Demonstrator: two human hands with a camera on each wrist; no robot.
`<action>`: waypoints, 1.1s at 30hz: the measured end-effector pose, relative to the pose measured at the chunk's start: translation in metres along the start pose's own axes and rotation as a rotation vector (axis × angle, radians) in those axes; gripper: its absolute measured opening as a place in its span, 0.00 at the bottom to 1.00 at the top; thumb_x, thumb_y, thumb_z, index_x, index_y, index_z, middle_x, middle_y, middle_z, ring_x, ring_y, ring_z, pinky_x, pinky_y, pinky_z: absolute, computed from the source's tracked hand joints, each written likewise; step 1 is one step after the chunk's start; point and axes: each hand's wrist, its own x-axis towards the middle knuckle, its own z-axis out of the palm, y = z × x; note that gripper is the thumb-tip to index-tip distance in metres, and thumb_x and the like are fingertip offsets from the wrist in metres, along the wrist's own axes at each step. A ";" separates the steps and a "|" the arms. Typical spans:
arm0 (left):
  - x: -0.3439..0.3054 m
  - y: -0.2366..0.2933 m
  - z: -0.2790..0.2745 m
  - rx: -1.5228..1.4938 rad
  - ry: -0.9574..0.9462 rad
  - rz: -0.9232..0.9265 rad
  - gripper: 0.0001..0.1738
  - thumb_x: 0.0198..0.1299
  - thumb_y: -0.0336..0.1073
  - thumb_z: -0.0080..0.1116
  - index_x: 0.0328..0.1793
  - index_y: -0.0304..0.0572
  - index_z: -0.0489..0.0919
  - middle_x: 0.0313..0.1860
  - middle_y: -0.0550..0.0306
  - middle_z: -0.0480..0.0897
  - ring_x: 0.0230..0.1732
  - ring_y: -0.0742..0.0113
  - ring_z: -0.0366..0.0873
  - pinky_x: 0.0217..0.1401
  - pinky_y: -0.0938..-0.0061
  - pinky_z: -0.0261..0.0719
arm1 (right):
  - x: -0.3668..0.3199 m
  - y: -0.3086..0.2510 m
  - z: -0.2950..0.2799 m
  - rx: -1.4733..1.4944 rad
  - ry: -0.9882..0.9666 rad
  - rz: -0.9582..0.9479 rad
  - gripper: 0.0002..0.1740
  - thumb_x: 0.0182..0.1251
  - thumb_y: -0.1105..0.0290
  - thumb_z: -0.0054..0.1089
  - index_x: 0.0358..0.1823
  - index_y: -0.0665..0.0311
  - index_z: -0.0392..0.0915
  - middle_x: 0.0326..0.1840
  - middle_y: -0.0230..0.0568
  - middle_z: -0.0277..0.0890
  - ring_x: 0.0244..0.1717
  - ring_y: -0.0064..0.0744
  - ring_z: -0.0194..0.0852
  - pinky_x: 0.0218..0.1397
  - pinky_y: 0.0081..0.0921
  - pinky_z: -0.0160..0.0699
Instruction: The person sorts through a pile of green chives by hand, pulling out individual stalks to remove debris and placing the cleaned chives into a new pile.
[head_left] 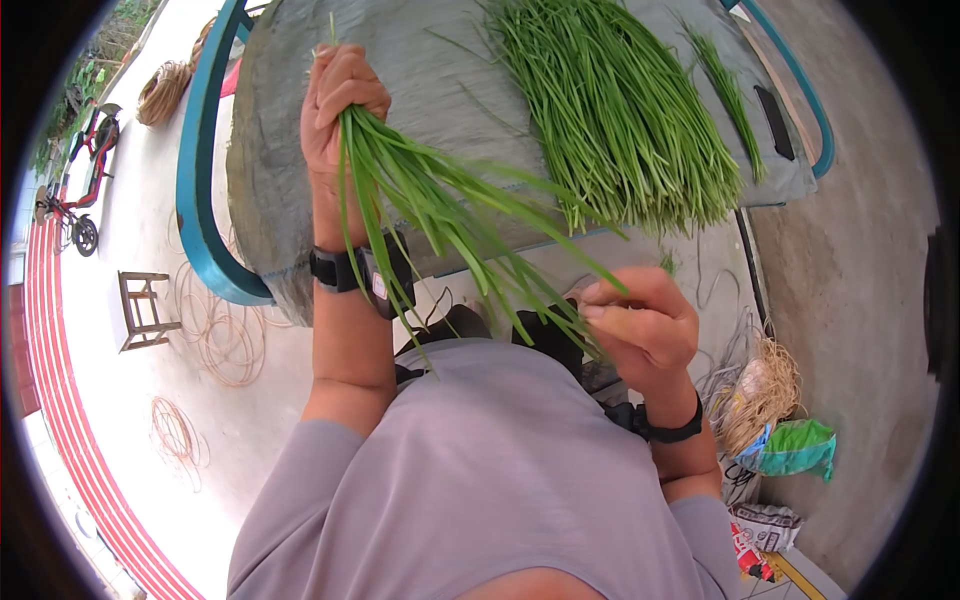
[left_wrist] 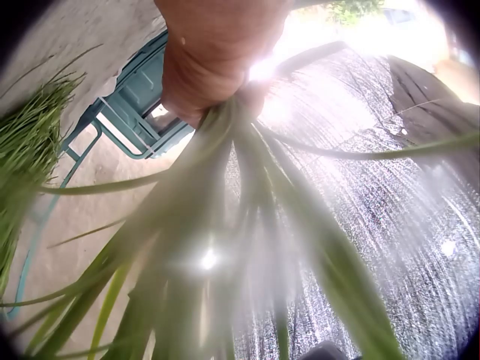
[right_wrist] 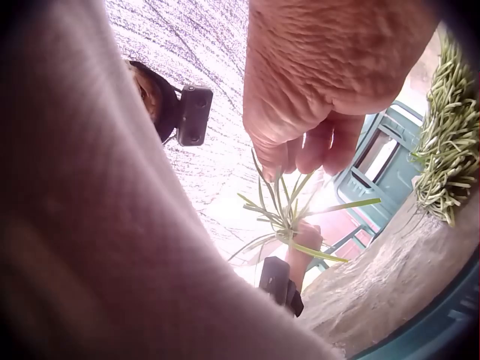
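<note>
My left hand (head_left: 343,95) grips a loose bunch of garlic chives (head_left: 430,205) near one end, raised at the left over the grey sheet. Their long green blades fan out down and to the right, toward my body. In the left wrist view the blades (left_wrist: 180,225) spread out from below the fist. My right hand (head_left: 645,330) is at the far ends of the blades, thumb and forefinger pinched together on a blade tip. From the right wrist, the curled fingers (right_wrist: 319,146) show right at the spread tips (right_wrist: 285,217). A thick pile of chives (head_left: 625,120) lies on the sheet.
The grey sheet (head_left: 300,190) covers a stand with blue metal rails (head_left: 195,190). A small separate bunch (head_left: 725,95) lies right of the pile, near a black strip (head_left: 774,122). On the floor are a stool (head_left: 145,310), coiled cord (head_left: 220,340) and a green bag (head_left: 800,447).
</note>
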 end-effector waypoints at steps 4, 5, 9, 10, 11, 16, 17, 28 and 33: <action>0.002 -0.004 -0.003 -0.010 0.030 -0.003 0.17 0.72 0.37 0.38 0.27 0.41 0.64 0.12 0.65 0.58 0.09 0.76 0.54 0.09 0.83 0.65 | -0.002 -0.005 -0.006 -0.061 0.007 0.008 0.10 0.46 0.83 0.68 0.31 0.63 0.80 0.38 0.41 0.78 0.25 0.26 0.72 0.27 0.19 0.72; 0.002 -0.002 -0.005 -0.014 0.026 0.007 0.17 0.72 0.37 0.38 0.28 0.41 0.64 0.12 0.65 0.58 0.09 0.76 0.54 0.09 0.82 0.65 | -0.003 -0.006 -0.006 -0.069 0.020 -0.001 0.10 0.46 0.82 0.68 0.31 0.64 0.80 0.38 0.41 0.78 0.25 0.26 0.72 0.27 0.19 0.72; 0.001 0.003 -0.009 -0.029 0.026 0.047 0.17 0.72 0.37 0.38 0.28 0.41 0.65 0.13 0.64 0.58 0.09 0.77 0.54 0.09 0.82 0.65 | -0.008 -0.006 -0.008 -0.036 0.069 0.019 0.10 0.44 0.80 0.70 0.30 0.65 0.79 0.37 0.43 0.78 0.25 0.25 0.72 0.26 0.19 0.70; 0.000 0.002 -0.009 -0.032 0.031 0.057 0.16 0.72 0.37 0.38 0.28 0.41 0.65 0.13 0.64 0.58 0.09 0.77 0.54 0.09 0.82 0.65 | -0.011 -0.006 -0.012 -0.013 0.020 0.068 0.11 0.42 0.80 0.70 0.29 0.65 0.79 0.36 0.43 0.78 0.25 0.25 0.71 0.26 0.19 0.70; -0.001 0.002 -0.008 -0.035 0.032 0.057 0.16 0.72 0.37 0.38 0.28 0.40 0.65 0.13 0.64 0.58 0.09 0.77 0.54 0.09 0.82 0.65 | -0.016 -0.006 -0.018 0.011 -0.030 0.117 0.11 0.40 0.79 0.70 0.28 0.65 0.79 0.36 0.43 0.78 0.24 0.25 0.70 0.25 0.19 0.69; -0.003 0.003 -0.008 -0.042 0.040 0.053 0.16 0.72 0.37 0.38 0.28 0.40 0.66 0.13 0.64 0.58 0.09 0.77 0.54 0.09 0.82 0.65 | -0.021 -0.010 -0.027 -0.029 -0.007 0.083 0.14 0.33 0.77 0.71 0.27 0.63 0.80 0.33 0.41 0.76 0.24 0.26 0.68 0.23 0.20 0.66; -0.003 0.003 -0.008 -0.044 0.044 0.056 0.16 0.72 0.37 0.38 0.28 0.40 0.66 0.12 0.64 0.58 0.09 0.77 0.54 0.09 0.82 0.65 | -0.020 -0.016 -0.025 -0.072 0.053 0.096 0.14 0.33 0.76 0.72 0.27 0.62 0.80 0.32 0.40 0.76 0.24 0.26 0.68 0.23 0.20 0.66; -0.003 -0.006 -0.012 -0.050 0.081 0.074 0.17 0.72 0.39 0.39 0.28 0.40 0.66 0.12 0.65 0.58 0.09 0.77 0.54 0.07 0.83 0.63 | 0.010 -0.029 -0.010 -0.277 -0.063 -0.006 0.19 0.32 0.73 0.77 0.31 0.59 0.81 0.26 0.32 0.68 0.22 0.26 0.67 0.21 0.21 0.65; -0.005 -0.010 -0.009 -0.059 0.108 0.082 0.17 0.71 0.38 0.40 0.28 0.41 0.67 0.12 0.65 0.58 0.09 0.78 0.54 0.07 0.83 0.63 | 0.007 -0.021 -0.004 -0.253 -0.073 -0.007 0.19 0.35 0.74 0.77 0.33 0.60 0.82 0.28 0.33 0.70 0.21 0.24 0.65 0.20 0.20 0.62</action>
